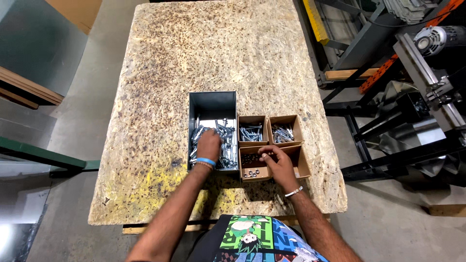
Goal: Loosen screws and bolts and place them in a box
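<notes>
At frame centre, the left hand (208,144) digs curled fingers into shiny bolts (224,141) filling a grey metal bin (212,103); the right hand (279,162) pinches inside a square cardboard box (302,167) of dark nuts (251,171) just beside it on the rough chipboard worktop (213,48); what either grips is hidden.

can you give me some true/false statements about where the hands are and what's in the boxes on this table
1. The left hand reaches into the grey metal bin of silvery bolts. True.
2. The right hand rests on the bare chipboard table, away from every box. False: it is at the long cardboard box nearest the person, which holds nuts.
3. Two small cardboard boxes behind it hold silvery bolts. True.
4. The metal bin stands to the right of the cardboard boxes. False: it stands to their left.
5. The left wrist bears a blue band. True.
</notes>
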